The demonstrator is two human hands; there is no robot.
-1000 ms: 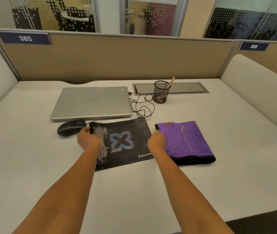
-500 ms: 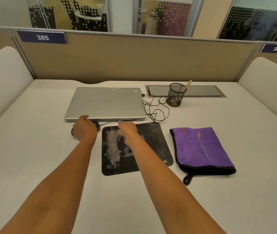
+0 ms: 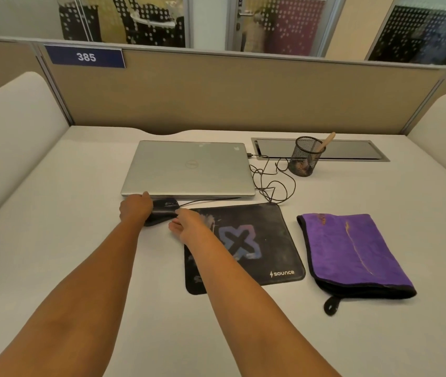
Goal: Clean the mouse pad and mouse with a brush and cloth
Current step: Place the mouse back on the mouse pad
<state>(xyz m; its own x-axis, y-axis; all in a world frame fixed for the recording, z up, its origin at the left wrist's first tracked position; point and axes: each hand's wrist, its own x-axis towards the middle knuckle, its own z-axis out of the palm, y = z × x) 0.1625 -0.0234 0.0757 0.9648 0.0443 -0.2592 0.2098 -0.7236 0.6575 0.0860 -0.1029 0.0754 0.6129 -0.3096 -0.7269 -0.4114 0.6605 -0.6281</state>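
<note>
A black wired mouse (image 3: 165, 208) lies in front of the laptop, just left of the mouse pad. My left hand (image 3: 135, 208) grips its left end with curled fingers. My right hand (image 3: 189, 227) reaches across the pad's top left corner, its straight fingertips touching the mouse's right side. The black mouse pad (image 3: 265, 240) has a blue-pink X print and pale dusty smears near its left edge. A folded purple cloth (image 3: 352, 251) lies right of the pad. A wooden brush handle (image 3: 328, 140) sticks out of a black mesh cup (image 3: 306, 157).
A shut silver laptop (image 3: 189, 167) sits behind the mouse, with a black cable (image 3: 273, 183) looped at its right. A cable hatch (image 3: 352, 149) is set into the desk behind the cup. Beige partitions wall the desk at the back and sides.
Both hands left the mouse pad's edges and went up-left to the mouse. My left hand now grips it and my right hand touches it. The view shifted left.
</note>
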